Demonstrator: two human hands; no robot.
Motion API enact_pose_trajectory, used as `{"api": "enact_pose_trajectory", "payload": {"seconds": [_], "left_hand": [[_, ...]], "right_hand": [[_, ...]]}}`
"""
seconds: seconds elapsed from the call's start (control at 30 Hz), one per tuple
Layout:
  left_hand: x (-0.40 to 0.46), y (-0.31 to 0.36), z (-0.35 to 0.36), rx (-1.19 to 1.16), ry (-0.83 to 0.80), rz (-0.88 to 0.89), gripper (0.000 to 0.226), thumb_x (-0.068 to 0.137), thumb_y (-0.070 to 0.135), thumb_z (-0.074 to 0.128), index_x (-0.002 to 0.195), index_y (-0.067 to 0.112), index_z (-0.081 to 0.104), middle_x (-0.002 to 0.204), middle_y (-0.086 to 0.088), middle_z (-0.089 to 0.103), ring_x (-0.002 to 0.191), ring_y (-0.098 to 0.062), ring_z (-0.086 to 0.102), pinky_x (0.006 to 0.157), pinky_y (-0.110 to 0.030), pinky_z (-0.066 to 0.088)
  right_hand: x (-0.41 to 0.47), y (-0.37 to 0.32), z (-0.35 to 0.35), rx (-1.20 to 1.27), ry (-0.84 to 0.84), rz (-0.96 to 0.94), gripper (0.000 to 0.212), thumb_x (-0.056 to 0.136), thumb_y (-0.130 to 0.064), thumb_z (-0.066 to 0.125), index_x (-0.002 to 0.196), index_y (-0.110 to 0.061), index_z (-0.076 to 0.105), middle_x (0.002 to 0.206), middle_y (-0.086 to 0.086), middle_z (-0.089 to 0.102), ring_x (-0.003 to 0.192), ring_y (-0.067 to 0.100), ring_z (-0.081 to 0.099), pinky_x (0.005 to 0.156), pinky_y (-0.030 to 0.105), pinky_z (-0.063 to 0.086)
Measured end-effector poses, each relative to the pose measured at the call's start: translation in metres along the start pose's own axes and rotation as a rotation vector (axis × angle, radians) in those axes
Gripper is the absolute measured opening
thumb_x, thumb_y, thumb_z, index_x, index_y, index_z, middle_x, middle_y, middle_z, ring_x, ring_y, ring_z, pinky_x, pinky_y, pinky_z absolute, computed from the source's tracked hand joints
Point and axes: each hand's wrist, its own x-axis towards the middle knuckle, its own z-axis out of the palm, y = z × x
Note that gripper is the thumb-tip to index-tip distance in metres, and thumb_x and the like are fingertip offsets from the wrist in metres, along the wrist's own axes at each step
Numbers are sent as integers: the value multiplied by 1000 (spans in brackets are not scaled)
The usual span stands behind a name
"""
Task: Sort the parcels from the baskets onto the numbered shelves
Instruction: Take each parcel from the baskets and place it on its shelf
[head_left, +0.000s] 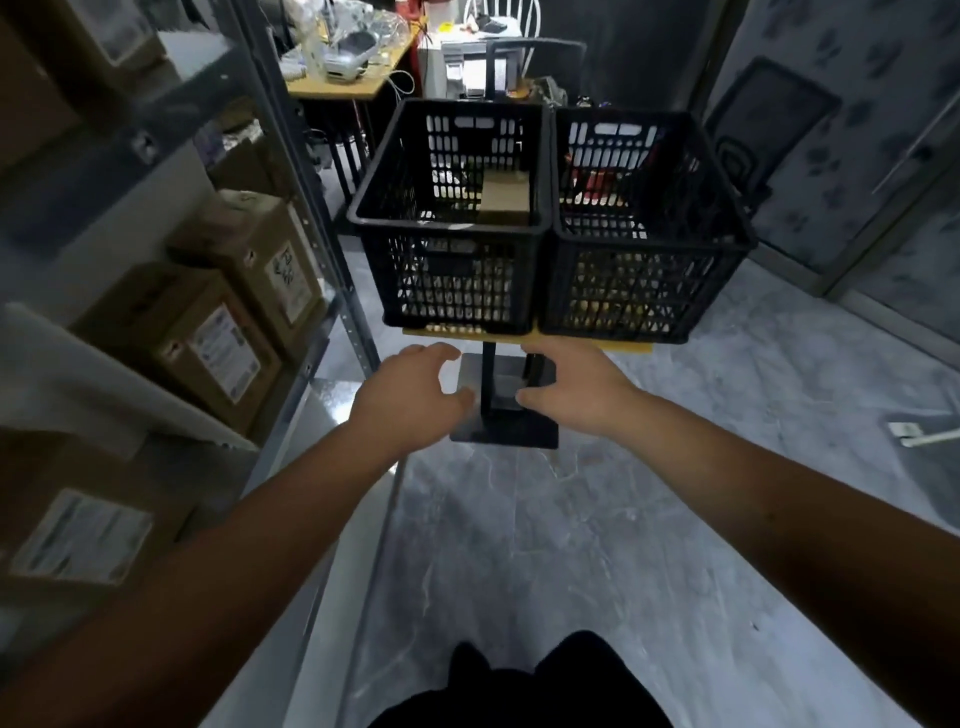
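Left hand (410, 395), right hand (571, 387) empty near baskets (452, 270); shelves (311, 208) left.

A: what's in front of you?

B: two black baskets side by side at 12 o'clock on a yellow board. The left basket (449, 218) has a brown parcel (506, 200) inside; the right basket (647, 228) is too dark to read.

A: and your hands?

B: left hand (410, 395) and right hand (574, 389) both reach out empty, fingers loose, just below the baskets. Shelving (317, 208) with labelled boxes (208, 343) sits at 9 o'clock.
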Motion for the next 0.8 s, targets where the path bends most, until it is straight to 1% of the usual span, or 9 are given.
{"api": "enact_pose_trajectory", "payload": {"seconds": [0.07, 0.17, 0.23, 0.33, 0.43, 0.5, 0.57, 0.67, 0.8], "left_hand": [[26, 2, -7, 1, 14, 11, 61, 92, 56, 64, 148, 34, 52, 152, 4, 51, 136, -22, 52, 107, -41, 48], [65, 9, -18, -8, 34, 29, 60, 87, 59, 61, 142, 35, 56, 143, 5, 57, 128, -21, 57, 103, -42, 52], [93, 15, -23, 1, 40, 37, 56, 90, 55, 64, 143, 37, 56, 140, 5, 58, 127, -20, 58, 102, -40, 52], [138, 28, -30, 32, 80, 57, 57, 85, 61, 60, 138, 40, 57, 131, 7, 61, 120, -19, 60, 99, -44, 55], [180, 44, -39, 78, 118, 27, 64, 83, 60, 60, 141, 35, 58, 133, 4, 62, 122, -20, 59, 100, -46, 54], [207, 58, -46, 94, 111, 10, 62, 82, 61, 58, 138, 35, 59, 129, 5, 63, 119, -21, 61, 96, -46, 56], [234, 66, -52, 113, 120, -3, 58, 88, 59, 61, 140, 34, 58, 133, 3, 62, 121, -23, 61, 95, -46, 56], [272, 73, -56, 136, 142, -53, 59, 92, 59, 62, 144, 33, 55, 141, 1, 58, 127, -24, 57, 99, -46, 54], [312, 74, -57, 196, 65, -111, 63, 92, 60, 62, 149, 34, 50, 149, 0, 53, 134, -25, 53, 104, -45, 51]], "right_hand": [[27, 0, -12, 8, 4, -13, 72, 91, -33, 77, 156, -26, 46, 161, 0, 43, 142, 21, 46, 114, 34, 42], [67, -1, -31, 2, -11, -39, 68, 96, -30, 74, 157, -26, 44, 162, -1, 40, 142, 22, 46, 109, 30, 41], [94, 2, -43, -4, -6, -74, 65, 97, -29, 73, 156, -26, 45, 160, -1, 43, 143, 22, 46, 110, 31, 41], [139, 8, -63, -36, 10, -144, 64, 97, -29, 72, 155, -23, 47, 157, 0, 46, 140, 21, 47, 108, 29, 40], [186, 15, -88, -95, -12, -205, 68, 97, -35, 71, 158, -23, 43, 161, 1, 42, 144, 21, 44, 114, 33, 39], [215, 18, -106, -122, -29, -244, 68, 99, -37, 69, 159, -24, 41, 163, 0, 39, 147, 22, 40, 117, 35, 37], [244, 20, -120, -158, -48, -283, 65, 101, -36, 66, 160, -22, 40, 165, 1, 36, 149, 23, 38, 118, 36, 36], [288, 21, -134, -197, -92, -311, 63, 103, -34, 62, 160, -19, 39, 166, 3, 35, 150, 24, 37, 118, 36, 35], [336, 22, -139, -236, -141, -334, 64, 103, -33, 61, 161, -19, 37, 166, 5, 35, 151, 25, 36, 119, 39, 36]]}}
